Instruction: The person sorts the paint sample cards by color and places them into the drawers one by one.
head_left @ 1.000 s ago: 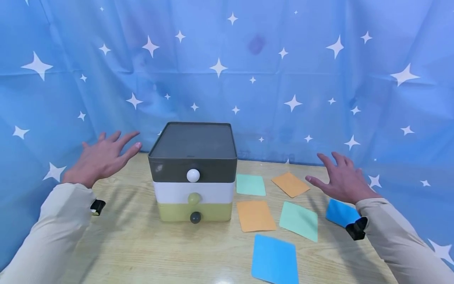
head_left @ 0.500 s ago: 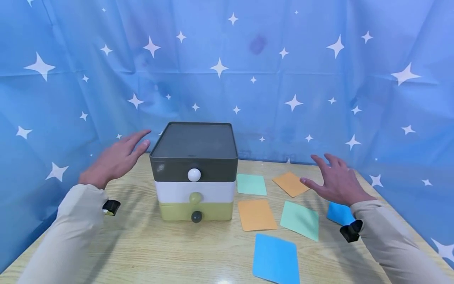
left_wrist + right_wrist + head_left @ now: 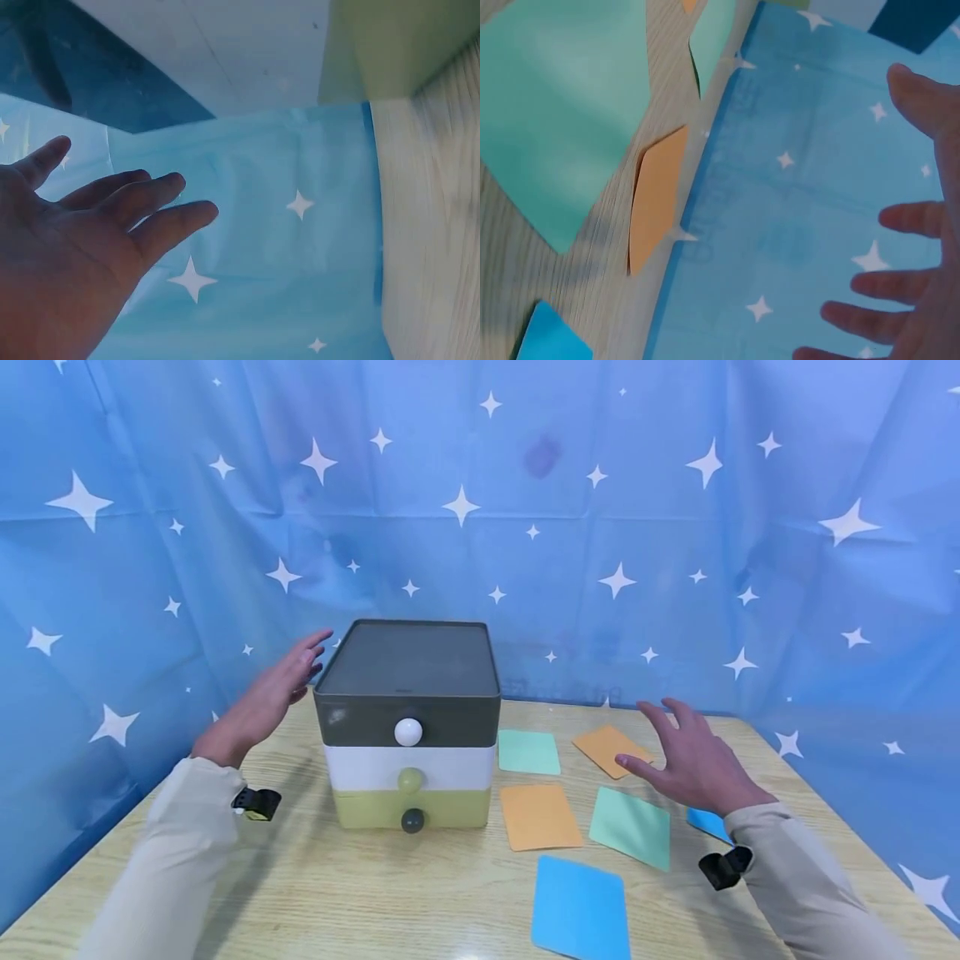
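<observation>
Toward eleven o'clock on the table (image 3: 360, 893), a box (image 3: 408, 756) standing upright in three tiers: dark grey uppermost with a flat rimmed top, then white, then pale green. Bears one round knob per tier down the front: a white knob (image 3: 408, 732) on grey, a green knob (image 3: 410, 780) on white, a black knob (image 3: 412, 820) on pale green.

At nine o'clock from the box, just beside its wall, the left hand (image 3: 266, 697), raised, fingers stretched and slightly apart; in the left wrist view, a gap between fingertips and box. At three o'clock, well apart from the box, the right hand (image 3: 693, 756) above the table, fingers spread and gently bent, thumb set wide.

Also at three o'clock, near the box, a green card (image 3: 528, 752); farther out, an orange card (image 3: 606, 749), nearest the right thumb in the head view. At four o'clock, a second orange card (image 3: 540, 817) and, beyond it, a second green card (image 3: 632, 827). Toward half past four, a blue card (image 3: 580, 908); toward half past three, another blue card (image 3: 707, 823), partly hidden behind the right wrist.

At twelve o'clock, a blue curtain (image 3: 525, 568) with white stars.
</observation>
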Tool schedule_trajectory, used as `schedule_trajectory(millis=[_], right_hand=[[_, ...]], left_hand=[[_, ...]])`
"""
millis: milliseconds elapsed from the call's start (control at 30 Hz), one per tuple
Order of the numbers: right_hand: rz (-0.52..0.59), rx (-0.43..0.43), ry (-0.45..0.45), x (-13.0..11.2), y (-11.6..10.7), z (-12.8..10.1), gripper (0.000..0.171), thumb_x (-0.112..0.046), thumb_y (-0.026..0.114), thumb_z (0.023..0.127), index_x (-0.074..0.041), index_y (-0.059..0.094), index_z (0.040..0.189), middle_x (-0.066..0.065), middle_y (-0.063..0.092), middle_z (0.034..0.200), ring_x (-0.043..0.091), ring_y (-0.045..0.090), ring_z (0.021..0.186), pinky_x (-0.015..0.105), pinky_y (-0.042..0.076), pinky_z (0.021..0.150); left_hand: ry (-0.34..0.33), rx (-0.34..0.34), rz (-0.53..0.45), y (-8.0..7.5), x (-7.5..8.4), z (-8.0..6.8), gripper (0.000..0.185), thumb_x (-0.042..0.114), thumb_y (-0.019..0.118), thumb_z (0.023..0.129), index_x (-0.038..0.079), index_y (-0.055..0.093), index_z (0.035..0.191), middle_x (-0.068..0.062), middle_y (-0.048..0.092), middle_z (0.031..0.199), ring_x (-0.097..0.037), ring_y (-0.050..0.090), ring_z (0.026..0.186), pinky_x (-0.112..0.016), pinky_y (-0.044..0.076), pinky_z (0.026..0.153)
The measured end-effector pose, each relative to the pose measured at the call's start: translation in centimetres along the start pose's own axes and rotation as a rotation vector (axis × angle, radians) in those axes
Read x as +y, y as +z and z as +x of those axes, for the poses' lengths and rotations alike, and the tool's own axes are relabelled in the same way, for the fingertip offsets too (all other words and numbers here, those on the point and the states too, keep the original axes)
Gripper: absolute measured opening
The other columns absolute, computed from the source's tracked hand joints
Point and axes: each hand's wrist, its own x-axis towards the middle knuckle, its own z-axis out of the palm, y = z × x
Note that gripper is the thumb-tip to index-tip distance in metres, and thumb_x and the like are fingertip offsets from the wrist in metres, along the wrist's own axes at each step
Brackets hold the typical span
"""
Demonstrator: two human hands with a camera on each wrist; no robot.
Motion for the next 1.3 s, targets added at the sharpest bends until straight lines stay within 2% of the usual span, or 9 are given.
schedule_trajectory(millis=[100, 200, 467, 767, 1000, 1133, 1300], right_hand=[[0.004, -0.002, -0.010, -0.5, 0.0, -0.3, 0.084, -0.059, 0.064, 0.091, -0.007, 0.037, 0.152, 0.034, 0.034, 0.151, 0.056, 0.044, 0.128, 0.067, 0.051, 0.079], [0.009, 0.006, -0.031, -1.2, -0.2, -0.6, 0.083, -0.058, 0.064, 0.092, -0.007, 0.037, 0.152, 0.032, 0.036, 0.149, 0.052, 0.051, 0.123, 0.063, 0.053, 0.076], [0.019, 0.022, -0.100, -3.8, -0.6, -1.1, 0.083, -0.056, 0.065, 0.092, -0.007, 0.038, 0.153, 0.026, 0.042, 0.147, 0.044, 0.063, 0.112, 0.054, 0.055, 0.068], [0.009, 0.008, -0.164, -6.7, -1.5, -2.3, 0.071, -0.051, 0.067, 0.092, -0.007, 0.049, 0.145, 0.022, 0.053, 0.141, 0.034, 0.068, 0.103, 0.045, 0.056, 0.067], [0.154, -0.075, -0.184, -8.7, -1.2, -2.1, 0.062, -0.053, 0.062, 0.095, -0.010, 0.054, 0.140, 0.011, 0.058, 0.136, 0.023, 0.068, 0.103, 0.044, 0.056, 0.081], [0.259, -0.140, -0.204, -9.9, -0.4, -1.5, 0.058, -0.053, 0.060, 0.097, -0.011, 0.057, 0.137, 0.008, 0.061, 0.134, 0.020, 0.067, 0.103, 0.040, 0.056, 0.083], [0.421, -0.224, -0.269, -11.8, 1.4, -0.9, 0.050, -0.047, 0.057, 0.100, -0.010, 0.061, 0.133, 0.009, 0.065, 0.129, 0.020, 0.068, 0.102, 0.039, 0.055, 0.085]], left_hand=[[-0.001, -0.006, -0.062, 0.5, 0.1, 0.3, 0.054, 0.050, 0.014, 0.108, 0.042, 0.007, 0.161, -0.012, 0.006, 0.171, -0.050, 0.012, 0.153, -0.072, 0.017, 0.117], [0.002, 0.006, -0.083, 0.9, 0.3, 0.4, 0.055, 0.053, 0.015, 0.108, 0.041, 0.008, 0.161, -0.010, 0.006, 0.171, -0.050, 0.014, 0.153, -0.072, 0.020, 0.116], [0.012, 0.019, -0.160, 1.9, 0.1, 0.7, 0.061, 0.051, 0.019, 0.108, 0.027, 0.010, 0.163, -0.016, 0.014, 0.169, -0.047, 0.022, 0.151, -0.073, 0.026, 0.111], [-0.015, 0.000, -0.237, 2.0, 0.0, 0.7, 0.062, 0.050, 0.025, 0.107, 0.030, 0.008, 0.163, -0.016, 0.015, 0.167, -0.043, 0.028, 0.147, -0.066, 0.028, 0.112], [-0.031, -0.007, -0.264, 2.1, 0.1, 1.0, 0.061, 0.046, 0.026, 0.107, 0.032, 0.007, 0.163, -0.016, 0.010, 0.168, -0.045, 0.023, 0.149, -0.066, 0.026, 0.114], [-0.038, -0.014, -0.274, 2.0, 0.0, 1.0, 0.061, 0.044, 0.028, 0.107, 0.033, 0.007, 0.163, -0.017, 0.012, 0.168, -0.045, 0.026, 0.148, -0.062, 0.030, 0.112], [-0.053, -0.037, -0.267, 1.7, 0.1, 1.0, 0.062, 0.043, 0.028, 0.106, 0.035, 0.004, 0.163, -0.018, 0.011, 0.168, -0.046, 0.031, 0.146, -0.053, 0.035, 0.109]])
